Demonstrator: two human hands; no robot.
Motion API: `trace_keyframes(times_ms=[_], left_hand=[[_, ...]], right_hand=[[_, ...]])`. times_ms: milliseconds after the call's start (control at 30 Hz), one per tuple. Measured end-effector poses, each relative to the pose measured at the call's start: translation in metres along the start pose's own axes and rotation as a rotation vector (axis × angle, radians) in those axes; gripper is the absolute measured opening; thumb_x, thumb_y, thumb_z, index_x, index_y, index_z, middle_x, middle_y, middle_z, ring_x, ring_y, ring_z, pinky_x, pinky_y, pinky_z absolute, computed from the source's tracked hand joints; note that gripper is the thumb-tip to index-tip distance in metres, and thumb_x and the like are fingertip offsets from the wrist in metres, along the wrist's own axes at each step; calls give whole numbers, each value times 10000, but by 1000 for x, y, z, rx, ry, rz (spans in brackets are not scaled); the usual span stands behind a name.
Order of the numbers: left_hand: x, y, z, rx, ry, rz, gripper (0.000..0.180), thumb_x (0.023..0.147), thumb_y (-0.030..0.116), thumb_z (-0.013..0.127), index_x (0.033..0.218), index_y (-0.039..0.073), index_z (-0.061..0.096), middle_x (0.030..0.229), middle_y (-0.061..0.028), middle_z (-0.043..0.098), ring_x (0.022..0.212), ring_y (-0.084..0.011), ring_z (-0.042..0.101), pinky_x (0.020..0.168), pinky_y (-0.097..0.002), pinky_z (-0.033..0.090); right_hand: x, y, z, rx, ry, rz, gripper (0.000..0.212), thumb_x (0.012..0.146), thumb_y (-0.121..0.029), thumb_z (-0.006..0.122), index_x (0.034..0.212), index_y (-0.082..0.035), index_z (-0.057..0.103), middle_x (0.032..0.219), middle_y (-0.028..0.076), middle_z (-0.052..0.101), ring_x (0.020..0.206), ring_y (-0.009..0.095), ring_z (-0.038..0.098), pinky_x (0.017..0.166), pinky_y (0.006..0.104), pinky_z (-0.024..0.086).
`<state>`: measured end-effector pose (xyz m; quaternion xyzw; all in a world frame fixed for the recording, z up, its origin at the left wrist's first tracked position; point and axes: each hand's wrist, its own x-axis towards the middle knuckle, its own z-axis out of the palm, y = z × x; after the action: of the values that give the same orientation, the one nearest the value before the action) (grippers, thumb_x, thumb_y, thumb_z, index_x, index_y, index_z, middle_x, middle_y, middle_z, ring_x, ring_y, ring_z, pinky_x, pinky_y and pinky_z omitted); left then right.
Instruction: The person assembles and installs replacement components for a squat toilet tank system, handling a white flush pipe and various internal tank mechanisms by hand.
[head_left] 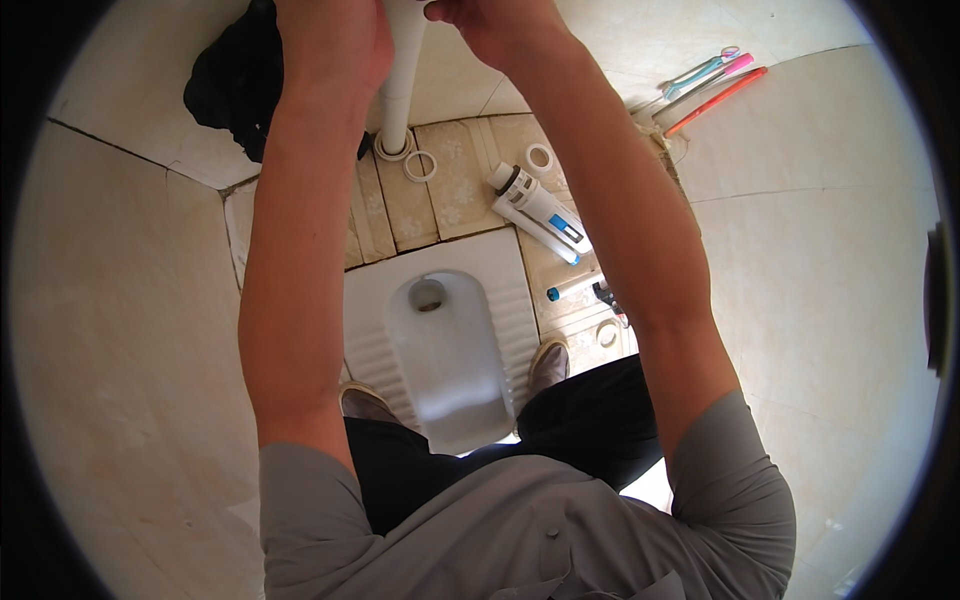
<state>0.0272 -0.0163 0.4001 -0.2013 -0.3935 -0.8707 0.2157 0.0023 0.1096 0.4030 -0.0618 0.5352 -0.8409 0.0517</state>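
Both my arms reach up to the top edge of the head view, one on each side of an upright white pipe (399,95). Close against the pipe's left side is my left hand (340,38); its fingers lie outside the picture. On the other side, my right hand (500,28) has a bent finger or thumb near the pipe, and what it grips cannot be made out. The pipe's lower end stands in a collar (393,147) at the tiled floor. A loose white ring (420,167) lies beside that collar.
A squat toilet (510,290) lies between my shoes. Right of it are a white tube with a blue label (558,222), a thinner white tube (535,232), and another ring (540,157). A black bag (232,85) hangs at upper left. A red stick (718,99) rests far right.
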Motion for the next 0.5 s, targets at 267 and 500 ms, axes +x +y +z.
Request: trace_keyframes(times_ms=[267, 500], left_hand=[[4, 6, -10, -48, -80, -78, 637, 986, 491, 592, 1385, 12, 464, 1253, -70, 561, 1135, -173, 521, 1001, -342, 423], [-1, 19, 20, -43, 67, 25, 562, 985, 470, 608, 1300, 14, 515, 1117, -33, 600, 1051, -169, 536, 989, -344, 430]], right_hand=[[15, 11, 4, 85, -29, -124, 89, 941, -66, 598, 1012, -30, 638, 848, 78, 686, 692, 151, 643, 476, 254, 422], [25, 2, 12, 156, -91, -161, 77, 928, -20, 602, 1004, -29, 603, 845, 78, 664, 631, 137, 590, 458, 247, 393]])
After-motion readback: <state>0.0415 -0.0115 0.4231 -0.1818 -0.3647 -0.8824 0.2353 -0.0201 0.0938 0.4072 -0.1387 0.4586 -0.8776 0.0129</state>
